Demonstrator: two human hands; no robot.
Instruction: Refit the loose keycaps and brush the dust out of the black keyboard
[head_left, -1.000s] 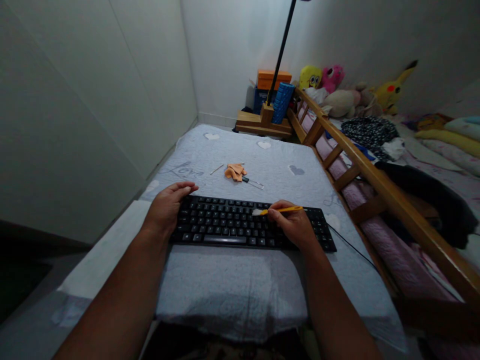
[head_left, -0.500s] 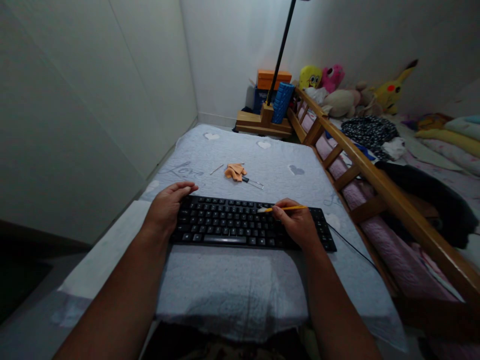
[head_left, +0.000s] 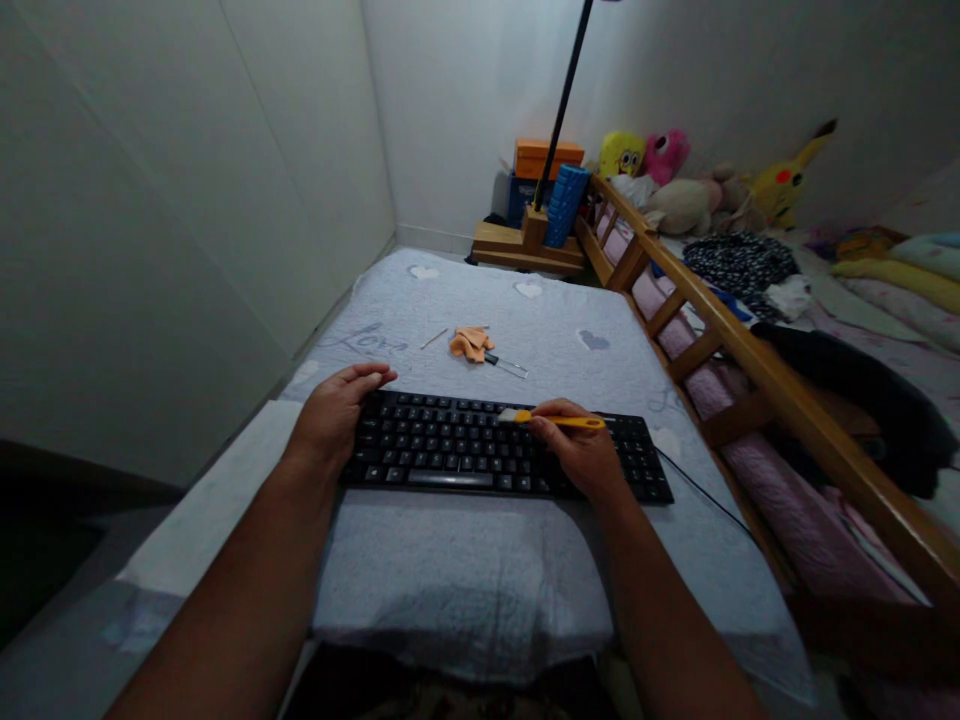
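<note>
A black keyboard (head_left: 442, 446) lies across the cloth in front of me. My left hand (head_left: 330, 415) is at its left end, fingers together and curled around the upper left corner. Between the fingers and thumb of my right hand (head_left: 574, 440) is a small brush (head_left: 571, 422) with a yellow handle. Its pale bristles point left, over the upper key rows right of the keyboard's middle. Beyond the keyboard sit a crumpled orange cloth (head_left: 471, 344) and a keycap puller (head_left: 506, 364) with a dark handle and wire loops. A thin stick (head_left: 433, 338) lies left of the cloth.
A light blue quilted cover (head_left: 465, 560) spreads under everything. The keyboard's cable (head_left: 709, 497) runs off to the right. Along the right side stands a wooden bed rail (head_left: 720, 330), with plush toys and bedding behind it. A lamp pole (head_left: 564, 105) rises at the back.
My right hand has shifted slightly left with the brush, and the brush has turned so its bristles show broader. My left hand and the keyboard have stayed in place.
</note>
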